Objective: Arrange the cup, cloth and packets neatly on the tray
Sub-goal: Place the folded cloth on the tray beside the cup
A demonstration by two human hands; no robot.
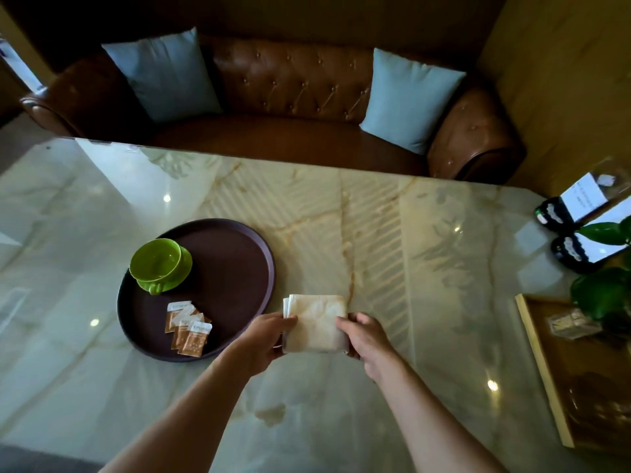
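Note:
A folded white cloth (316, 322) lies on the marble table just right of a round dark brown tray (235, 268). My left hand (264, 339) grips the cloth's left edge and my right hand (363, 337) grips its right edge. On the tray's left part a green cup (158, 262) sits on a matching green saucer. Three orange-and-white packets (187, 327) lie overlapping on the tray's near part, below the cup.
A wooden tray (543, 380) with a small clear box stands at the table's right edge, beside a green plant (604, 291) and two dark card holders (577, 216). A brown leather sofa (293, 97) with two blue cushions runs along the table's far side.

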